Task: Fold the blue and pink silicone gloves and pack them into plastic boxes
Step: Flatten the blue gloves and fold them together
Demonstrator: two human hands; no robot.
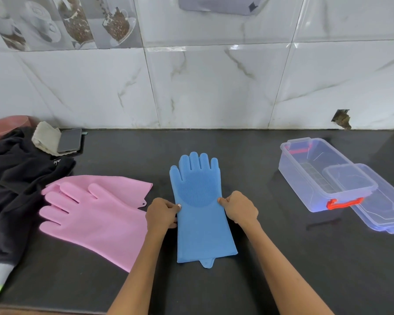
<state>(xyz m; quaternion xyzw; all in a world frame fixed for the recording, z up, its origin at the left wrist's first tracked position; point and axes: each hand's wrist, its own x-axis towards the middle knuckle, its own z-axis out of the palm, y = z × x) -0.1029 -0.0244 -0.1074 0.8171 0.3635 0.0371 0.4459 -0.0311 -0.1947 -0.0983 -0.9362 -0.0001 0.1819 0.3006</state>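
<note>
A blue silicone glove (200,214) lies flat in the middle of the dark counter, fingers pointing to the wall, bristled palm up. My left hand (160,212) pinches its left edge at mid-length, and my right hand (239,209) pinches the right edge opposite. Pink silicone gloves (96,212) lie flat to the left, apparently one on top of another, fingers pointing left. At the right stands an open clear plastic box (305,178) with red clasps. Its clear lid (382,201) leans against the box's near right side.
A black garment (16,189) is heaped at the left edge, with a phone (69,140) and a folded cloth (44,137) behind it near the wall. A pink bowl (7,125) sits in the far left corner. The tiled wall backs the counter.
</note>
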